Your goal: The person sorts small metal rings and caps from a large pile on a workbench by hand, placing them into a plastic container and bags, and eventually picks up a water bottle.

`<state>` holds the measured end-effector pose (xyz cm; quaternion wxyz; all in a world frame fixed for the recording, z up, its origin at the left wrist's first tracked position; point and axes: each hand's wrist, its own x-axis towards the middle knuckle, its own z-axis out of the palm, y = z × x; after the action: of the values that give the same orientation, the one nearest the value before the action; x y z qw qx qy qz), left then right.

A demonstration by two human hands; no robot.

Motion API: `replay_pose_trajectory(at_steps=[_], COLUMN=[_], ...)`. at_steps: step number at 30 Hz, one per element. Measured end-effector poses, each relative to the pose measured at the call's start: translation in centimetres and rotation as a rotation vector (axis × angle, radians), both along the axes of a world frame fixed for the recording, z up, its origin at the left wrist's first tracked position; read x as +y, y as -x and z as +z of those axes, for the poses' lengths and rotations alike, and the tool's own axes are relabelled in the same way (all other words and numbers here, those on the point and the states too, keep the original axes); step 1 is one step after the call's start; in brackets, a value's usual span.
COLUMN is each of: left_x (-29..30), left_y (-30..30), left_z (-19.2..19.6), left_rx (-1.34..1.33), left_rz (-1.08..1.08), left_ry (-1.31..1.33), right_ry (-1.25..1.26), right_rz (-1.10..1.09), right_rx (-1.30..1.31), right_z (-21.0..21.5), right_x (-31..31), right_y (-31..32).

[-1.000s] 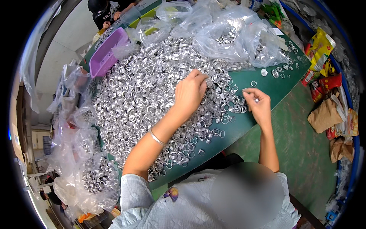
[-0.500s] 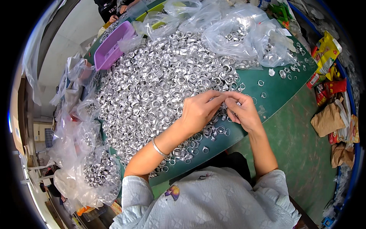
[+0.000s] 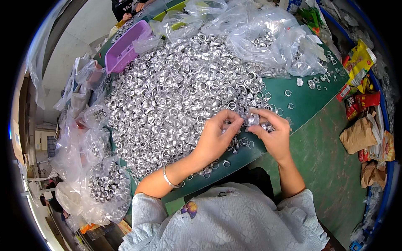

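A broad heap of silver metal rings covers the middle of the green table. Over its right front edge, my right hand curls with thumb and fingers around a few silver rings. Just left of it, my left hand is closed in a pinch, thumb against forefinger. Whatever lies between those fingertips is too small to make out. The two hands are close together but apart. Several loose rings lie on the table below them.
A purple plastic basket stands at the far left of the heap. Clear plastic bags holding rings lie at the back, and another ring-filled bag is at the left. Coloured packets and paper bags sit at the right. Another person's hands are at the far end.
My hands have come apart from touching at the fingertips. The right hand has opened outward somewhat, showing the rings in it, and the left has drawn slightly down.
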<state>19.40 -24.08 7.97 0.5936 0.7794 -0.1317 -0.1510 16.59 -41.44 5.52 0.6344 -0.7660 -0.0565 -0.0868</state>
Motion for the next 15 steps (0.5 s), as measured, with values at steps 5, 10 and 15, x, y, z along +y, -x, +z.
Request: replay_pose_trajectory(at_steps=[5, 10, 15], left_x=[0.8, 0.8, 1.2], left_y=[0.9, 1.3, 1.7], left_z=[0.4, 1.0, 0.4], left_rx=[0.345, 0.243, 0.600], left_rz=[-0.091, -0.096, -0.093], left_ry=[0.179, 0.104, 0.391], right_ry=[0.254, 0.412, 0.467], right_rz=[0.064, 0.122, 0.221], right_rx=[-0.386, -0.423, -0.386], right_z=[0.1, 1.2, 1.9], right_x=[-0.2, 0.0, 0.5], right_y=[0.7, 1.3, 1.8])
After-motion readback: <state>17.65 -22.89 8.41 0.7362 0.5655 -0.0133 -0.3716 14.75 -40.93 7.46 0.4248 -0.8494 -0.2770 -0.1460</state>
